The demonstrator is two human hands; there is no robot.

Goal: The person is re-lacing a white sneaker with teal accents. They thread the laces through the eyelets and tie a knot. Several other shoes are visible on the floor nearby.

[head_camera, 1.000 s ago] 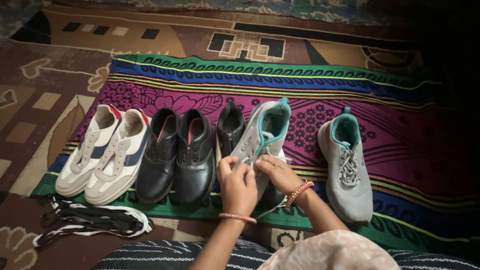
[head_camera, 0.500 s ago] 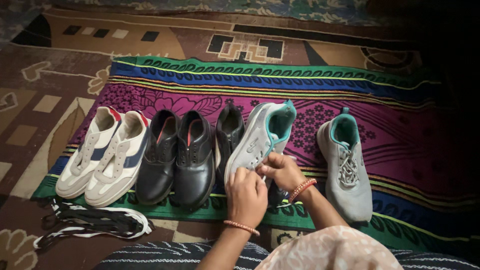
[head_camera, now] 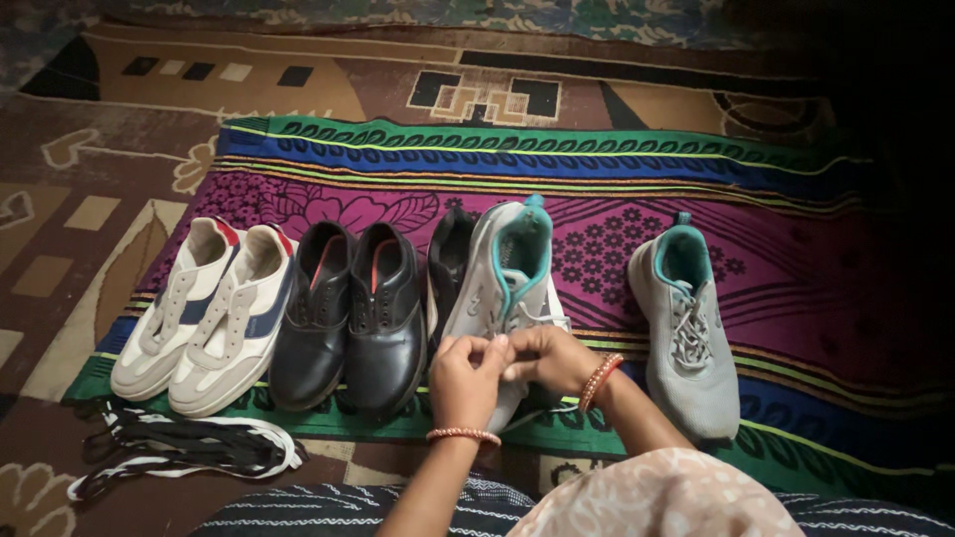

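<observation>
Grey shoe [head_camera: 502,268] tilted under fingers [head_camera: 494,345] of both hands

Toe of tilted grey-teal shoe [head_camera: 502,273] hidden behind left hand [head_camera: 466,383] and right hand [head_camera: 550,355]. Lace between fingertips too small to tell how gripped. Single black shoe [head_camera: 450,261] mostly covered by the grey one, only heel end showing. Right side of striped mat [head_camera: 557,159] lost in deep shadow. Black-white lace pile [head_camera: 184,446] tangled, count unclear. Forearms cut off at bottom edge by patterned sleeve [head_camera: 667,502].
</observation>
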